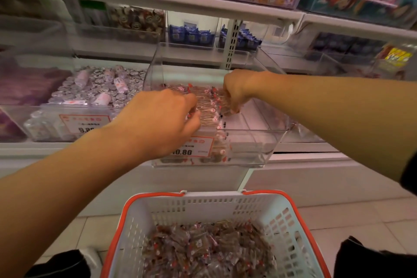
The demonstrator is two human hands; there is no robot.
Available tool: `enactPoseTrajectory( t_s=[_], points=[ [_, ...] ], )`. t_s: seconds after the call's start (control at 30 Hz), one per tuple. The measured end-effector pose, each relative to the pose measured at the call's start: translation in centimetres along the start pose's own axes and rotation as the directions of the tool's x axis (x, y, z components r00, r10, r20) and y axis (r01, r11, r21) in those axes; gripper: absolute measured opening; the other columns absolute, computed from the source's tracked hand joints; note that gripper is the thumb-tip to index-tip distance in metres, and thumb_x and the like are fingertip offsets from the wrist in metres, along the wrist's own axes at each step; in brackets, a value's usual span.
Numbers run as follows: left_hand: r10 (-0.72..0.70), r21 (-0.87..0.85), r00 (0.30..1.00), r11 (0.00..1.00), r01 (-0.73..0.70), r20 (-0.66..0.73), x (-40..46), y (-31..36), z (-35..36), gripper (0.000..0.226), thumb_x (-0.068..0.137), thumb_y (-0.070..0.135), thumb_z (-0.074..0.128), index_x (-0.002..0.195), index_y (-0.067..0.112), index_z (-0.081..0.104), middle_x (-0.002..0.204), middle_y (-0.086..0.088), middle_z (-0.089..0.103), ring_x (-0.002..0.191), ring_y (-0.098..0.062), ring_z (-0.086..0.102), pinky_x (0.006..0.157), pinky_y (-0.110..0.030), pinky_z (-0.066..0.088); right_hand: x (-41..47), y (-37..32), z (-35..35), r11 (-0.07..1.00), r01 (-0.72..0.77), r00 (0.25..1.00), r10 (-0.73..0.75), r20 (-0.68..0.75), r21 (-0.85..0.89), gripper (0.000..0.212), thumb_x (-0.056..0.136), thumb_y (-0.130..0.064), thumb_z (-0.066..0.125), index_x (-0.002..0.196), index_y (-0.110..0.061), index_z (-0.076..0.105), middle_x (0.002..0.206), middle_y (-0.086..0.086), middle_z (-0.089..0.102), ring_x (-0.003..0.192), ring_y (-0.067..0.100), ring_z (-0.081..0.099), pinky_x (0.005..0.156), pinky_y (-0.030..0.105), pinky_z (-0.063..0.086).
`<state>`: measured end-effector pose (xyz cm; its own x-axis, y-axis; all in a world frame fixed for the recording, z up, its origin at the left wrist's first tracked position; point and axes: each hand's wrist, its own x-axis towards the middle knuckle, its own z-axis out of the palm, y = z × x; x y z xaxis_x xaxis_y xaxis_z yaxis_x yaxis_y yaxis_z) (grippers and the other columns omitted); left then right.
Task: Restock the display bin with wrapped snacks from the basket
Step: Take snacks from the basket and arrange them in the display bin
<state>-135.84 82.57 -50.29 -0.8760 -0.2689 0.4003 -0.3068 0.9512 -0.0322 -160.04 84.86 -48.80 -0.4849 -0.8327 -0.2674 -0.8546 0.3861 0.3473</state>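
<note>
A clear plastic display bin (266, 142) juts out from the lower shelf, with a price tag reading 10.80 on its front. Clear-wrapped brown snacks with red marks (208, 106) lie in its left part. My left hand (158, 124) reaches in from the left, fingers curled onto the pile of snacks. My right hand (237, 90) comes in from the right, fingers curled down into the same pile and pinching some wrappers. Below, a white basket with an orange rim (203, 207) stands on the floor, with several of the same wrapped snacks (203, 248) in its bottom.
A neighbouring clear bin (74, 124) to the left holds silver-wrapped sweets and a 9.80 tag. Blue packets (191, 35) sit on the shelf behind. Upper shelves carry more boxed goods with price tags. Pale floor tiles (361, 221) surround the basket.
</note>
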Motion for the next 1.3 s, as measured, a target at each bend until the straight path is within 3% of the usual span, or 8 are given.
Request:
enactPoseTrajectory(
  t_s=[0.23,0.73,0.87,1.0,1.1,1.17,1.23,1.3],
  points=[
    [0.026,0.027,1.000,0.999,-0.026,-0.016,-0.2,0.0,0.4,0.033,0.096,0.047,0.020,0.088,0.027,0.045,0.087,0.001,0.063,0.071,-0.022,0.057,0.058,-0.034,0.038,-0.4,0.2,1.2,0.973,-0.007,0.993,-0.020,-0.117,-0.231,0.027,0.081,-0.024,0.079,0.077,-0.016,0.053,0.072,-0.001,0.053,0.060,0.017,0.052,0.045,0.027,0.040],
    [-0.008,0.016,1.000,1.000,0.009,-0.020,0.2,0.4,0.6,0.031,0.098,0.044,0.029,0.088,0.024,0.050,0.076,0.002,0.057,0.065,-0.021,0.054,0.056,-0.033,0.036,-1.5,-0.5,0.8,0.998,0.026,0.994,-0.032,-0.102,-0.059,0.044,0.067,-0.023,0.091,0.092,-0.015,0.056,0.075,0.001,0.054,0.064,0.017,0.056,0.057,0.029,0.045],
    [-0.013,-0.074,0.998,0.997,0.009,-0.056,0.2,0.4,-0.1,0.026,0.096,0.043,0.041,0.096,0.024,0.058,0.084,0.002,0.063,0.074,-0.021,0.059,0.064,-0.036,0.050,-4.5,-0.8,-1.0,1.000,0.016,0.962,-0.023,-0.272,-0.026,0.027,0.081,-0.003,0.075,0.081,-0.008,0.049,0.072,0.003,0.046,0.060,0.018,0.049,0.056,0.033,0.042],
    [0.147,-0.195,0.972,0.964,-0.183,-0.184,-0.8,1.0,-1.6,0.021,0.090,0.032,0.053,0.074,0.020,0.059,0.064,0.006,0.057,0.057,-0.015,0.052,0.056,-0.033,0.048,-10.4,-1.6,-0.7,0.990,0.106,0.810,-0.030,-0.585,0.096,0.012,0.090,-0.019,0.069,0.099,-0.011,0.066,0.092,0.008,0.066,0.082,0.030,0.063,0.074,0.042,0.055],
    [0.284,-0.274,0.936,0.902,-0.334,-0.208,-2.3,2.5,-1.5,0.023,0.075,0.027,0.053,0.055,0.020,0.043,0.048,0.005,0.043,0.045,-0.018,0.039,0.047,-0.028,0.034,-15.6,-3.5,4.8,0.887,0.390,0.357,0.100,-0.929,0.246,0.017,0.093,-0.029,0.063,0.085,-0.016,0.069,0.072,-0.002,0.063,0.066,0.017,0.057,0.059,0.031,0.046],
    [0.317,-0.307,0.943,0.891,-0.333,-0.102,-3.5,4.2,0.3,0.022,0.068,0.028,0.052,0.052,0.020,0.040,0.046,0.003,0.042,0.045,-0.020,0.037,0.046,-0.029,0.034,-17.4,-5.8,9.8,0.781,0.490,0.254,0.299,-0.920,0.389,0.029,0.096,-0.027,0.058,0.071,-0.015,0.065,0.060,-0.002,0.055,0.056,0.016,0.049,0.052,0.031,0.037],
    [0.298,-0.319,0.932,0.921,-0.223,0.209,-5.2,6.2,3.7,0.021,0.071,0.031,0.056,0.055,0.021,0.045,0.052,0.003,0.050,0.053,-0.021,0.045,0.050,-0.030,0.039,-16.9,-8.6,15.4,0.682,0.445,0.506,0.344,-0.791,0.580,0.028,0.095,-0.026,0.059,0.071,-0.014,0.066,0.061,0.001,0.059,0.056,0.019,0.052,0.053,0.033,0.038],
    [0.223,-0.234,0.743,0.968,-0.092,0.631,-7.6,7.8,7.9,0.019,0.083,0.036,0.059,0.070,0.023,0.057,0.074,0.003,0.064,0.077,-0.024,0.058,0.069,-0.031,0.047,-16.1,-11.2,21.3,0.598,0.241,0.900,0.157,-0.407,0.764,0.020,0.092,-0.031,0.063,0.082,-0.015,0.071,0.074,0.002,0.067,0.068,0.020,0.059,0.061,0.033,0.044]
  ],
)
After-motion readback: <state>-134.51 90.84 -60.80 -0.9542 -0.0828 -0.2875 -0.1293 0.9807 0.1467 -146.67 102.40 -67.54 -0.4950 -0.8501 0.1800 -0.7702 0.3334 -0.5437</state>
